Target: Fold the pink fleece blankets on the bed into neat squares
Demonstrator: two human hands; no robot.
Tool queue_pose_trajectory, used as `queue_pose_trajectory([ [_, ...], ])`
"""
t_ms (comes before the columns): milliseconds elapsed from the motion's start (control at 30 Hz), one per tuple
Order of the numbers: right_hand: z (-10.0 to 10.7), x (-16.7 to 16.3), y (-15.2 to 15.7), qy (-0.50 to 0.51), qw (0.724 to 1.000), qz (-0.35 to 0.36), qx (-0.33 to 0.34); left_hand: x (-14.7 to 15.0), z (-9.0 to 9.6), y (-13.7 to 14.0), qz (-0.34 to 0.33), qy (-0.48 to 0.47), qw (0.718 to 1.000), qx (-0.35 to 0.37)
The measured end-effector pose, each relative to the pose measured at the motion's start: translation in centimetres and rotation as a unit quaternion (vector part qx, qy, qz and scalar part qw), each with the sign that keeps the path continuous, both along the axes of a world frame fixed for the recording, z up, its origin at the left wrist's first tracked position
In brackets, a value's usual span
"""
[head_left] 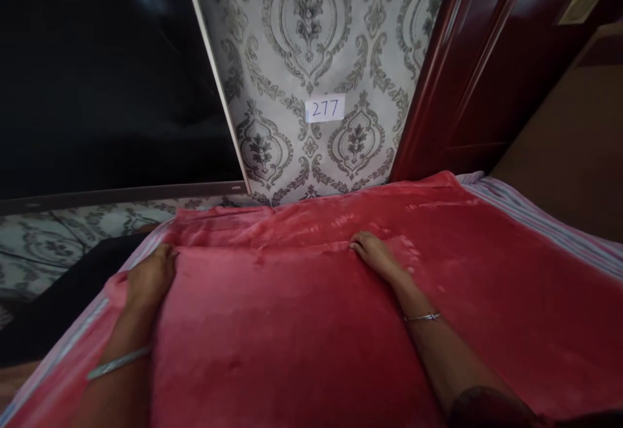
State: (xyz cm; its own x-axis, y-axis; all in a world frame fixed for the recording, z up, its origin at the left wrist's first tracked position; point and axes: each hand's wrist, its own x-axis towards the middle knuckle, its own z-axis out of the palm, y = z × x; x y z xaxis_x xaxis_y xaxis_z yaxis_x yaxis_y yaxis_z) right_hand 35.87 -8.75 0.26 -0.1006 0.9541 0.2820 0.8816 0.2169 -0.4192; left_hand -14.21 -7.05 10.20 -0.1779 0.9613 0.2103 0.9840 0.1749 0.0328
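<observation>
A plush red blanket point(292, 324) is spread before me, with a folded edge running across it between my hands. My left hand point(152, 275) grips that edge at its left end, fingers curled over the fabric. Farther right, my right hand point(374, 251) pinches the same edge, its fingertips closed on the cloth. Beyond the fold, a strip of the blanket lies wrinkled toward the wall. Striped cloth point(540, 220) shows from under the blanket along the right and left sides.
A dark screen point(107, 77) stands at the left. Patterned wallpaper point(311, 45) with a paper label point(325, 108) reading 277 faces me. A dark red wooden panel point(448, 103) rises at the right, beside a brown surface point(569, 149). Something black point(73, 298) lies left of the blanket.
</observation>
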Motion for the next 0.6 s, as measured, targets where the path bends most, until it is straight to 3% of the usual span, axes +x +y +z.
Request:
queue_pose_trajectory([
  [167,0.6,-0.4,-0.2,0.008,1.000,0.000,0.013,0.2,3.1,-2.3,0.002,0.039,0.999,-0.009],
  [300,1.7,0.4,-0.5,0.005,0.996,-0.008,0.091,-0.4,4.9,-4.1,-0.017,0.065,0.998,0.004],
  [467,3.8,2.9,-2.5,-0.027,0.982,0.011,0.189,-0.7,5.1,-5.9,-0.065,0.099,0.993,0.009],
  [600,5.2,4.6,-5.2,-0.039,0.971,0.017,0.235,-1.3,4.3,-8.2,-0.078,0.102,0.990,0.057],
])
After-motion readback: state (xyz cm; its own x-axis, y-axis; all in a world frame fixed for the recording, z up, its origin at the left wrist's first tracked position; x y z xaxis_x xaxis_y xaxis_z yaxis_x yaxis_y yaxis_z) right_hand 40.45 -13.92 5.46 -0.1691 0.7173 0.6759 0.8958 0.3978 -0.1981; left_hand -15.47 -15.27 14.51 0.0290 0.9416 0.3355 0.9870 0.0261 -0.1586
